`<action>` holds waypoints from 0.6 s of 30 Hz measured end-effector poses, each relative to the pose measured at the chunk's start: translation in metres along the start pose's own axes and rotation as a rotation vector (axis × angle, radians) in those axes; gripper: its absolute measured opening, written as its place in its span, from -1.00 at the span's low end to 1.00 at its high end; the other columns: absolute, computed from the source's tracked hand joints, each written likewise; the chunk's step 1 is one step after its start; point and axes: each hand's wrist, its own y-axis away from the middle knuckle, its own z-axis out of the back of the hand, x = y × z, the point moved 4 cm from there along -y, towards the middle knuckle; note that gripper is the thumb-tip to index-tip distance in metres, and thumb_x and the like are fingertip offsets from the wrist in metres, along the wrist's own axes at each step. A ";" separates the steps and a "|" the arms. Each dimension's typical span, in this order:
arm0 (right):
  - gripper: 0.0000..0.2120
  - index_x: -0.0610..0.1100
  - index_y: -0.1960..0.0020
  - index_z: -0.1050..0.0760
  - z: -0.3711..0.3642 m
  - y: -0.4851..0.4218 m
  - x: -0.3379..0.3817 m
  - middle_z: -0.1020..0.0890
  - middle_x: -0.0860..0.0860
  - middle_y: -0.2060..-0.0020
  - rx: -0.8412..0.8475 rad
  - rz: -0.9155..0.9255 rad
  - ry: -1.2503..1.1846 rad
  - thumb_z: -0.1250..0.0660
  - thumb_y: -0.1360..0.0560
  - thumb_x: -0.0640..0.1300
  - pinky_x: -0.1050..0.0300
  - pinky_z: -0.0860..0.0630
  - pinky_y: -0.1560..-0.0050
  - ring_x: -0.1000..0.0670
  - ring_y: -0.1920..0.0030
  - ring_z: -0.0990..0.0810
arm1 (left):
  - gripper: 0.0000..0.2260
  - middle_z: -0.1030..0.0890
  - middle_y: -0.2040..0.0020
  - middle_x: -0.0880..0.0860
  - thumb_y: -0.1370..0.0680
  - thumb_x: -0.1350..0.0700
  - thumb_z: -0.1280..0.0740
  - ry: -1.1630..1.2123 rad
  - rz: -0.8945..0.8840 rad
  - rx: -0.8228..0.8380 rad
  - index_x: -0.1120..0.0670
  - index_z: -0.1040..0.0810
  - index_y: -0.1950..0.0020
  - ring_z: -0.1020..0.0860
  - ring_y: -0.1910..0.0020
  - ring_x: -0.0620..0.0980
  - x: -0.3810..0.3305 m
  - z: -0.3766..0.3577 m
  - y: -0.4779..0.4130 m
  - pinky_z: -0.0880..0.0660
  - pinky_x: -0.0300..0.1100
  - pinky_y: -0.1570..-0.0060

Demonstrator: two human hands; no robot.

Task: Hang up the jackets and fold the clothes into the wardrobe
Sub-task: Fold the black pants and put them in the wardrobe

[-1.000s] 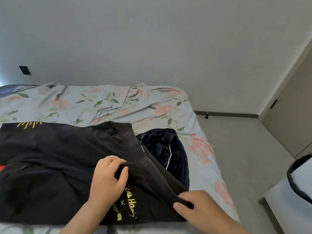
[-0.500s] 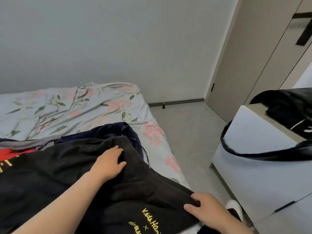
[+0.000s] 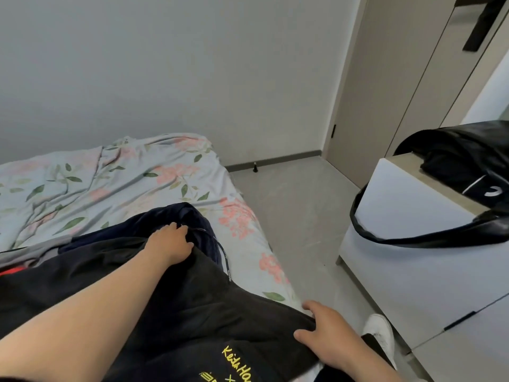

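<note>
My left hand [image 3: 169, 244] and right hand [image 3: 325, 330] pinch the black T-shirt [image 3: 192, 307]; a loose grip risks bunching against the navy garment [image 3: 176, 216].

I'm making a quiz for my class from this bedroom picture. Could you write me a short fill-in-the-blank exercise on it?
1. The black garment carries lettering coloured ____.
2. The bed sheet is printed with pink ____.
3. The black bag sits on a white ____.
4. Both the left hand and the right hand rest on the ____ garment.

Answers: yellow; flowers; cabinet; black
</note>
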 end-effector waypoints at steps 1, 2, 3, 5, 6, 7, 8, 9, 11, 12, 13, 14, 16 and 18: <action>-0.66 0.18 -0.14 -0.49 -0.001 -0.002 0.000 -0.58 0.23 -0.06 -0.001 0.015 0.001 -0.38 -0.38 0.16 0.25 -0.50 -0.09 0.17 -0.06 -0.56 | -0.55 -0.47 -0.30 0.05 -0.55 -0.16 -0.19 0.020 0.026 0.029 -0.02 -0.38 -0.40 -0.43 -0.29 0.12 0.004 0.001 -0.004 -0.40 0.02 -0.23; -0.80 0.19 0.03 -0.50 -0.001 -0.004 0.001 -0.59 0.23 0.08 -0.009 0.027 0.002 -0.38 -0.37 0.16 0.28 -0.51 0.07 0.20 0.07 -0.56 | -0.60 -0.51 -0.22 0.03 -0.50 -0.17 -0.24 0.034 0.044 0.050 -0.05 -0.45 -0.29 -0.48 -0.20 0.11 0.009 0.002 -0.006 -0.43 0.01 -0.15; -0.87 0.18 0.14 -0.49 -0.001 -0.006 0.000 -0.58 0.21 0.17 -0.015 0.025 -0.006 -0.39 -0.37 0.16 0.32 -0.45 0.21 0.21 0.15 -0.55 | -0.67 -0.54 -0.12 0.01 -0.45 -0.17 -0.29 0.058 0.059 0.067 -0.05 -0.50 -0.15 -0.52 -0.10 0.08 0.013 0.003 -0.008 -0.46 -0.01 -0.08; -0.87 0.16 0.23 -0.48 -0.001 -0.011 -0.002 -0.58 0.18 0.26 -0.045 0.021 -0.055 -0.42 -0.35 0.15 0.32 -0.37 0.34 0.21 0.24 -0.55 | -0.75 -0.57 0.04 -0.01 -0.37 -0.10 -0.41 0.187 0.072 0.082 -0.01 -0.52 0.07 -0.54 0.08 -0.01 0.022 0.005 -0.012 -0.49 -0.06 0.03; -0.86 0.15 0.25 -0.50 0.000 -0.013 -0.003 -0.59 0.16 0.27 -0.068 0.020 -0.087 -0.43 -0.33 0.14 0.32 -0.36 0.36 0.21 0.25 -0.56 | -0.78 -0.59 0.08 -0.01 -0.35 -0.05 -0.47 0.263 0.078 0.089 0.01 -0.54 0.11 -0.54 0.13 -0.03 0.025 0.006 -0.014 -0.49 -0.09 0.07; -0.86 0.13 0.26 -0.51 0.001 -0.014 -0.004 -0.60 0.15 0.29 -0.089 0.015 -0.126 -0.44 -0.30 0.14 0.32 -0.36 0.36 0.22 0.27 -0.56 | -0.80 -0.61 0.11 0.00 -0.36 0.00 -0.51 0.327 0.083 0.093 0.02 -0.56 0.13 -0.55 0.15 -0.05 0.029 0.007 -0.014 -0.48 -0.11 0.10; -0.84 0.12 0.27 -0.53 0.003 -0.015 -0.006 -0.61 0.14 0.30 -0.103 0.008 -0.174 -0.45 -0.25 0.14 0.34 -0.36 0.37 0.24 0.27 -0.57 | -0.83 -0.63 0.13 0.00 -0.36 0.03 -0.53 0.372 0.081 0.094 0.02 -0.58 0.15 -0.55 0.16 -0.07 0.032 0.010 -0.013 -0.47 -0.13 0.13; -0.82 0.11 0.27 -0.55 0.005 -0.015 -0.007 -0.63 0.15 0.30 -0.100 0.000 -0.227 -0.46 -0.21 0.15 0.36 -0.37 0.36 0.25 0.27 -0.58 | -0.85 -0.64 0.14 -0.02 -0.38 0.04 -0.53 0.404 0.066 0.085 -0.01 -0.59 0.17 -0.56 0.16 -0.09 0.036 0.012 -0.012 -0.44 -0.17 0.17; -0.71 0.10 0.19 -0.59 0.006 -0.014 -0.008 -0.66 0.19 0.25 -0.011 -0.004 -0.302 -0.48 -0.13 0.14 0.37 -0.43 0.28 0.25 0.23 -0.62 | -0.88 -0.64 0.15 -0.08 -0.41 0.04 -0.52 0.441 0.009 0.024 -0.09 -0.59 0.20 -0.56 0.18 -0.15 0.042 0.023 -0.004 -0.39 -0.25 0.23; -0.65 0.10 0.13 -0.61 0.006 -0.012 -0.009 -0.68 0.19 0.21 0.065 0.001 -0.306 -0.50 -0.11 0.13 0.38 -0.46 0.23 0.25 0.19 -0.63 | -0.88 -0.64 0.16 -0.11 -0.43 0.04 -0.51 0.461 -0.014 -0.017 -0.12 -0.58 0.21 -0.56 0.19 -0.17 0.043 0.030 0.002 -0.38 -0.28 0.25; -0.64 0.09 0.10 -0.62 0.006 -0.010 -0.007 -0.68 0.19 0.18 0.131 0.014 -0.294 -0.50 -0.11 0.10 0.39 -0.47 0.20 0.25 0.17 -0.64 | -0.88 -0.63 0.18 -0.14 -0.43 0.04 -0.50 0.483 -0.028 -0.057 -0.13 -0.59 0.22 -0.57 0.19 -0.17 0.045 0.039 0.009 -0.38 -0.28 0.27; -0.66 0.06 0.10 -0.62 0.007 -0.008 -0.006 -0.69 0.17 0.19 0.162 0.027 -0.277 -0.50 -0.13 0.06 0.39 -0.48 0.20 0.25 0.18 -0.64 | -0.87 -0.62 0.20 -0.17 -0.44 0.04 -0.50 0.487 -0.042 -0.097 -0.15 -0.59 0.22 -0.57 0.19 -0.17 0.046 0.050 0.016 -0.38 -0.28 0.28; -0.77 -0.03 0.15 -0.64 0.015 -0.002 -0.005 -0.68 0.11 0.26 0.129 0.044 -0.277 -0.49 -0.21 -0.01 0.35 -0.49 0.22 0.23 0.27 -0.62 | -0.86 -0.60 0.22 -0.20 -0.45 0.04 -0.49 0.455 -0.083 -0.184 -0.16 -0.57 0.23 -0.54 0.20 -0.21 0.044 0.073 0.031 -0.38 -0.27 0.28; -0.84 -0.10 0.18 -0.63 0.029 0.006 0.000 -0.63 0.08 0.34 0.049 0.053 -0.332 -0.50 -0.29 -0.05 0.34 -0.45 0.29 0.21 0.34 -0.58 | -0.87 -0.60 0.21 -0.20 -0.46 0.03 -0.47 0.458 -0.101 -0.281 -0.16 -0.56 0.22 -0.54 0.19 -0.18 0.042 0.103 0.047 -0.41 -0.20 0.24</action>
